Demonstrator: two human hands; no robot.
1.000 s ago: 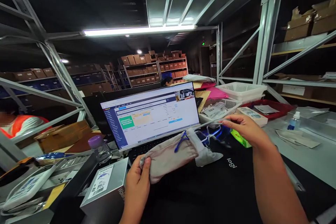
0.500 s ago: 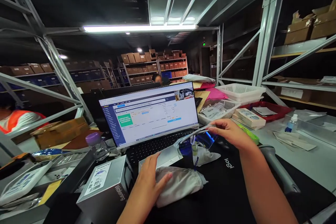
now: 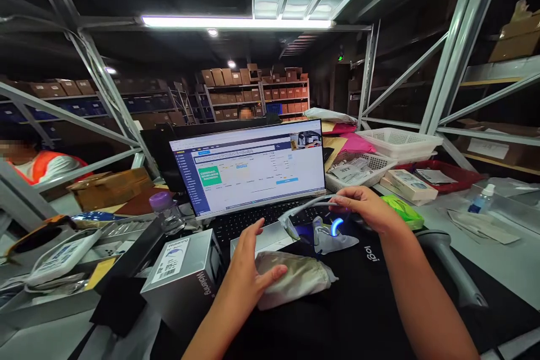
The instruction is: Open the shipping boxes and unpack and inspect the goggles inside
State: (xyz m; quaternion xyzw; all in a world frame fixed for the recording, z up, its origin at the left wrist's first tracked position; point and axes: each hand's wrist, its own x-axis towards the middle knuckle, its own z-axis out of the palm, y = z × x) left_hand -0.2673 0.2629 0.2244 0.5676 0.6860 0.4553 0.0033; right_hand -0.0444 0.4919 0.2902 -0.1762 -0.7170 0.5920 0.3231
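Observation:
My right hand (image 3: 360,205) pinches the grey temples of a pair of glasses (image 3: 304,209) with bluish, see-through lenses, raised over the keyboard's front edge. A blue glint shows near the lenses. My left hand (image 3: 248,273), fingers spread and thumb apart, is beside a light grey cloth pouch (image 3: 297,281) on the black desk mat. The thumb overlaps the pouch; whether it touches cannot be told. Behind the glasses lies a smaller grey cloth piece (image 3: 340,243). A white and silver flat box (image 3: 272,241) sits partly behind my left fingers. Left of that hand stands a silver "Wakening" box (image 3: 185,267).
A monitor (image 3: 253,174) stands behind the keyboard (image 3: 238,225). On the right are a barcode scanner (image 3: 453,267), a spray bottle (image 3: 482,199) and white baskets (image 3: 399,140). An open grey case (image 3: 80,298) is at left. A person in an orange vest is at far left.
The glasses have turned in my right hand, so their lenses show less. My left hand stays open by the pouch. The head view has tilted down slightly and shifted left.

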